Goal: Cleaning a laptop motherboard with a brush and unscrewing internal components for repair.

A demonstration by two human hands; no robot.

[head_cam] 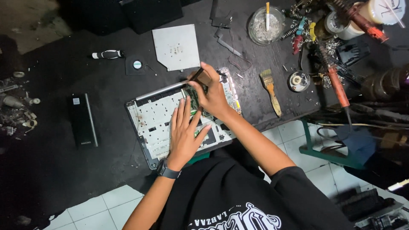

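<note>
An opened laptop base (149,117) with a bare white inner frame lies on the black worktable. My left hand (184,133), a dark watch on its wrist, rests flat with fingers spread on the frame. My right hand (211,94) grips a thin dark tool (197,76), held between thumb and fingers, with its tip down at the green circuit board (192,99) near the laptop's back edge. My black shirt fills the bottom of the view.
A grey metal plate (177,46), a small fan (136,64) and a black-and-white screwdriver (108,54) lie behind the laptop. A black rectangular pack (83,120) sits at left. A paintbrush (271,90), soldering iron (338,87), glass ashtray (266,24) and scattered parts crowd the right.
</note>
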